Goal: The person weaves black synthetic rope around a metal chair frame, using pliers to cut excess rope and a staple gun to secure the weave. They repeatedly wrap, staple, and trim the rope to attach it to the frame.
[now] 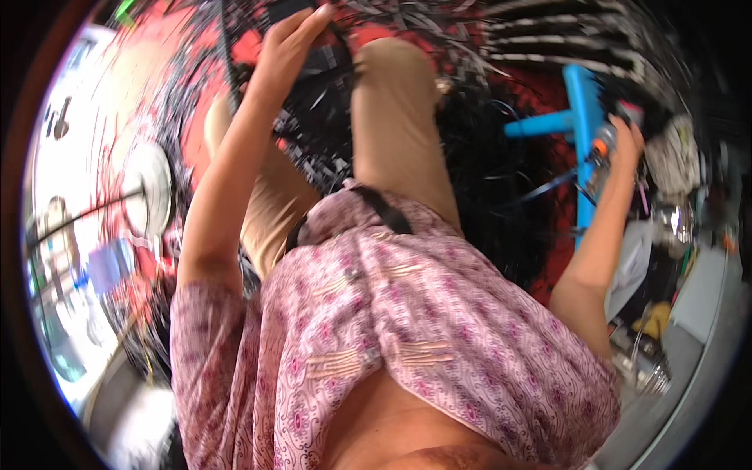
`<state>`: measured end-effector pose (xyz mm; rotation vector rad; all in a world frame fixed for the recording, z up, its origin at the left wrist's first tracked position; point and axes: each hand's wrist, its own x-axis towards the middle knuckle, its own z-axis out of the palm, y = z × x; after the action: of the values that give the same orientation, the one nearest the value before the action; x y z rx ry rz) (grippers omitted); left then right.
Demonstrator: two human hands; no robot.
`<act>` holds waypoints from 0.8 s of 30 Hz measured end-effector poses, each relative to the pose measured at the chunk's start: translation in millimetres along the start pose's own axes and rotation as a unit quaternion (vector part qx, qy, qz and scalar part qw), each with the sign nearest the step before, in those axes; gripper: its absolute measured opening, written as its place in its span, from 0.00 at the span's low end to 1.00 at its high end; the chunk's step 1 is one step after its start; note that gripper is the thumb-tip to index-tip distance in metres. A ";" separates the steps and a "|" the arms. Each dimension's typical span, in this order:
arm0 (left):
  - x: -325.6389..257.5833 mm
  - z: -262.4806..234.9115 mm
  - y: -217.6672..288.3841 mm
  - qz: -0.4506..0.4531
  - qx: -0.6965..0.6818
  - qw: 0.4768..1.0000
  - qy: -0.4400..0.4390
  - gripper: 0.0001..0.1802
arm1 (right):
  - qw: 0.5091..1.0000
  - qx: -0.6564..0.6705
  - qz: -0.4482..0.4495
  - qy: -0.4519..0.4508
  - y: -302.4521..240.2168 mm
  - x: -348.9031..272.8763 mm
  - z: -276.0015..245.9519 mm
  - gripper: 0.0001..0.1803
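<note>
My left hand point(291, 48) reaches forward at the upper left, fingers stretched out, beside a dark object point(325, 59) in front of my knees. The motion blur hides whether they touch. Off to the right, my right hand point(627, 145) is closed round an orange-and-grey handheld thing point(603, 145), its exact kind blurred. This hand is next to a blue plastic piece of furniture point(581, 102), perhaps a stool lying on its side. Black strips point(486, 180) lie in a tangled heap between my leg and the blue piece.
Black and grey strips litter the red floor point(548, 98). White-marked dark bundles point(556, 39) lie at the upper right. A pale cloth point(674, 157), a shiny metal pot point(672, 223) and other goods line the right side. On the left stands a round white disc point(149, 188).
</note>
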<state>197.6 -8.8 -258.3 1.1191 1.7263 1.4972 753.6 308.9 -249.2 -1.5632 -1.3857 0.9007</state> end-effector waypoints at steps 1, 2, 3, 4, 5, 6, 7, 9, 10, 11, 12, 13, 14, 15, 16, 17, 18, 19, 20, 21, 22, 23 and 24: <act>-3.9 3.3 9.9 -0.006 0.071 0.997 0.006 0.19 | 0.999 0.009 -0.036 -0.004 -18.1 -11.1 10.8 0.14; -2.7 4.1 -8.9 0.070 -0.020 0.996 -0.057 0.19 | 0.996 -0.073 -0.038 0.015 -7.5 4.5 6.5 0.15; -13.3 9.3 -10.5 0.041 0.010 0.999 -0.018 0.14 | 0.990 -0.112 -0.075 0.044 -14.3 -1.9 22.7 0.16; -14.9 7.8 -23.0 0.133 0.129 0.982 -0.032 0.15 | 0.971 -0.201 -0.094 0.084 0.1 9.8 23.1 0.17; -19.6 13.2 -13.7 0.167 0.239 0.956 -0.041 0.17 | 0.970 -0.209 -0.084 0.097 4.1 18.3 25.5 0.20; -21.3 19.0 -9.3 0.174 0.270 0.946 -0.046 0.17 | 0.968 -0.215 -0.078 0.104 5.1 28.4 33.1 0.23; -21.8 26.1 -10.0 0.178 0.303 0.935 -0.053 0.18 | 0.965 -0.235 -0.014 0.120 47.4 61.1 29.3 0.25; -31.0 28.7 -19.6 0.200 0.353 0.914 -0.013 0.23 | 0.931 -0.334 0.012 0.145 0.2 25.9 50.0 0.42; -32.8 31.5 -24.8 0.202 0.377 0.903 0.021 0.27 | 0.927 -0.342 0.017 0.155 -6.0 19.9 51.4 0.40; -39.5 33.9 -25.1 0.121 0.347 0.929 0.034 0.25 | 0.922 -0.351 0.021 0.164 -9.0 16.1 50.9 0.39; -38.6 33.9 -28.6 0.115 0.333 0.935 0.039 0.26 | 0.919 -0.359 0.013 0.164 -8.9 13.4 45.1 0.39; -39.6 33.7 -35.1 0.108 0.315 0.942 0.047 0.27 | 0.915 -0.369 0.001 0.163 -9.8 10.4 34.5 0.38; -42.3 31.3 -41.1 0.133 0.330 0.933 0.060 0.28 | 0.912 -0.381 -0.011 0.154 -8.1 4.3 28.3 0.38; -41.1 31.3 -45.6 0.158 0.346 0.922 0.074 0.29 | 0.901 -0.370 -0.058 0.218 -7.4 -5.3 17.4 0.37; -43.3 29.7 -45.7 0.167 0.350 0.917 0.087 0.31 | 0.882 -0.386 -0.061 0.262 -11.9 -13.2 6.5 0.34; -49.7 28.6 -39.8 0.163 0.342 0.920 0.101 0.32 | 0.869 -0.416 -0.080 0.254 -5.5 -13.9 -6.8 0.31; -53.8 28.1 -33.9 0.138 0.336 0.924 0.119 0.34 | 0.839 -0.485 -0.040 0.243 -4.4 -11.6 -15.7 0.26; -57.3 26.9 -29.9 0.132 0.327 0.928 0.119 0.35 | 0.823 -0.539 -0.003 0.180 17.9 0.2 -43.8 0.23; -54.9 24.7 -38.8 0.147 0.306 0.935 0.104 0.37 | 0.798 -0.570 -0.020 0.194 41.0 14.4 -71.6 0.21; -54.3 33.1 -34.8 0.155 0.297 0.937 0.102 0.39 | 0.762 -0.624 -0.011 0.173 81.2 41.1 -126.6 0.21; -52.7 34.1 -30.4 0.177 0.310 0.929 0.100 0.40 | 0.747 -0.640 -0.020 0.181 106.2 48.1 -149.5 0.22; -55.7 35.6 -28.3 0.199 0.322 0.921 0.094 0.42 | 0.751 -0.637 0.019 0.174 111.4 46.9 -154.0 0.23; -57.0 37.2 -28.8 0.189 0.320 0.923 0.097 0.43 | 0.761 -0.629 0.034 0.155 122.1 47.1 -161.9 0.24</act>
<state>250.2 -41.2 -298.8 1.7652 2.3345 1.3081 954.8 330.8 -298.0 -2.5541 -1.7605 -0.4914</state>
